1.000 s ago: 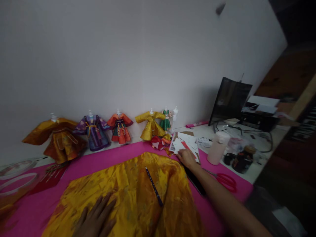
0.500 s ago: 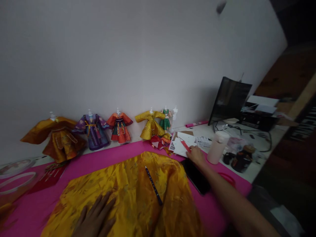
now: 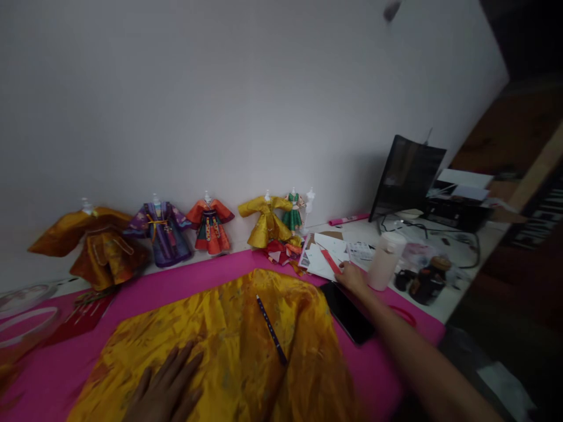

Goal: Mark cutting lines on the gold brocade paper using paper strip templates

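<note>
A shiny gold patterned fabric point(image 3: 229, 334) is spread over the pink mat point(image 3: 171, 278). My left hand point(image 3: 167, 381) lies flat on its left part, fingers spread. A dark dotted pencil point(image 3: 271, 329) rests slantwise on the cloth, to the right of that hand. Farther off on the right, my right hand point(image 3: 352, 276) is at a stack of white papers point(image 3: 317, 262). Its fingertips close on the near end of a flat red strip point(image 3: 329, 261) lying over the papers. Just below that hand is a black phone point(image 3: 349, 316).
Small dress forms in costumes, one in purple point(image 3: 162, 234), stand along the wall. A pale bottle point(image 3: 386, 261), a dark jar point(image 3: 428, 284) and a monitor point(image 3: 407, 179) are on the right. Embroidery hoops point(image 3: 30, 325) lie at left. Red fabric scraps point(image 3: 281, 253) sit by the papers.
The view has shifted slightly, so things appear a little farther left. Both hands stay in about the same places, the left on the fabric, the right at the red strip.
</note>
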Motion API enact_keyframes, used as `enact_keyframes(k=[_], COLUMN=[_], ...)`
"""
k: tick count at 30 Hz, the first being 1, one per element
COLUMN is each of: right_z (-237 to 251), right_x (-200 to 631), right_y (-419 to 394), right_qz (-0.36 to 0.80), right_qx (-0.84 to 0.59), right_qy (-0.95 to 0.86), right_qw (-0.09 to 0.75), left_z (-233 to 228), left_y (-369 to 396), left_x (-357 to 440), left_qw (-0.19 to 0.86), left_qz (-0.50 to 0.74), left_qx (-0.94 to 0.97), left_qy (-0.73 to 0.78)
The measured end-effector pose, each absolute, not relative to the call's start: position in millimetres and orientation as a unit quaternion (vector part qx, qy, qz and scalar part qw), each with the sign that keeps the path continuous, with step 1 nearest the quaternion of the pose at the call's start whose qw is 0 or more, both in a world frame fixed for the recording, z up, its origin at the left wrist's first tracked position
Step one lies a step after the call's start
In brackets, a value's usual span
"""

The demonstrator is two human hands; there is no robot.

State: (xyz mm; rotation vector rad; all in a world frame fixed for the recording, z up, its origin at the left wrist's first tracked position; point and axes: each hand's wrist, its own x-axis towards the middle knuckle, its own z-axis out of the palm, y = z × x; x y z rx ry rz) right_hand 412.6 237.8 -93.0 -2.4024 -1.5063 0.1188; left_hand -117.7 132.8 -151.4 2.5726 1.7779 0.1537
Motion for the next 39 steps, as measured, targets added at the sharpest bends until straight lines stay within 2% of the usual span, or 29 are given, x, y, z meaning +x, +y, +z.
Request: enact_keyframes(k=[14,24,31,35,39], right_z=[-88,-73,-76,-82,-79], right_x=[412,419,360,301,249], right_y=[237,241,222,197,165], right_qz=[0.075,0.124,0.182,0.216,0.216], right_qx=[-0.846,-0.826,-0.715,-0.619,-0.536], right_qy=[-0.481,-0.436,-0.519,-0.604,-0.681], right_qw=[0.216,0.335,0.431,0.454,0.449], left_z=[-141,-130,-115,-116,-110], left_y=[129,123,120,120,115], left_x=[-112,-106,-99,-101,-101], left_qw=[0.018,0.04,0.05,0.039,0.086], left_qz=[0.053,0.038,0.031,0.084,0.237], left_qx=[0.819,0.813,0.81,0.811,0.797], left_qy=[0.571,0.58,0.584,0.578,0.549])
